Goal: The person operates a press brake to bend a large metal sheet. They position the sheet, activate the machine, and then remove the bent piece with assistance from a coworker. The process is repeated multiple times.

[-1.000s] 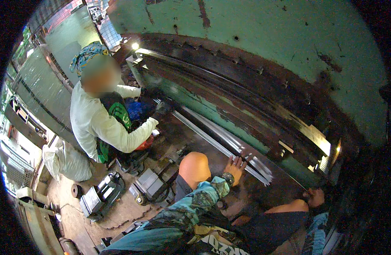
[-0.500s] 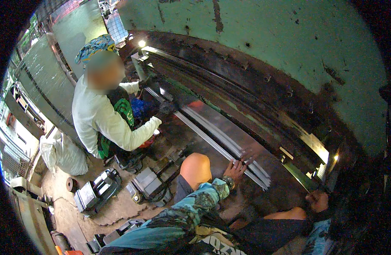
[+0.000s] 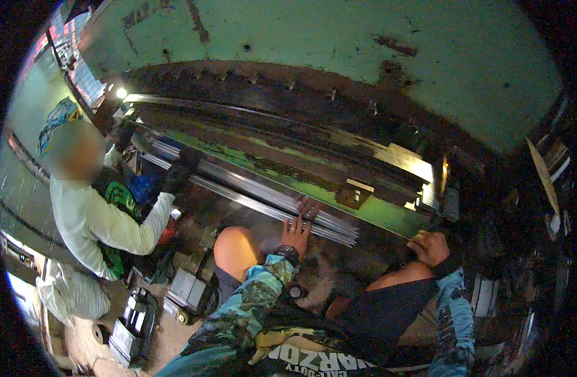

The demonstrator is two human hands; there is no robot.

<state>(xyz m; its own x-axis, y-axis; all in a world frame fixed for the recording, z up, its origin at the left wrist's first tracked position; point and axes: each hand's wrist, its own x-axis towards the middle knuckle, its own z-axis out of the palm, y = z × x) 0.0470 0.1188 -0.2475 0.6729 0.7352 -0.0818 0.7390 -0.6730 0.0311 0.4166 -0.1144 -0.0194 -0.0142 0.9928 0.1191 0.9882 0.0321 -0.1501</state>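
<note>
My left hand lies with fingers stretched out on long, shiny metal strips, pressing none of them into a grip. These strips run along a dark, glossy metal sheet, which mirrors the hand and the strips. At the right end of the sheet, my right hand has its fingers curled over the corner. A co-worker in a white long-sleeved top sits at the left, with dark-gloved hands on the far end of the strips and sheet.
A large green machine with a long dark slot rises behind the sheet. A bright lamp glows at its left end. Metal clamp-like blocks, a dark roll and a white sack stand on the floor at left.
My view has swung to the right, so everything sits further left in it. My right hand shows more fully at the sheet's corner. My left hand stays on the strips.
</note>
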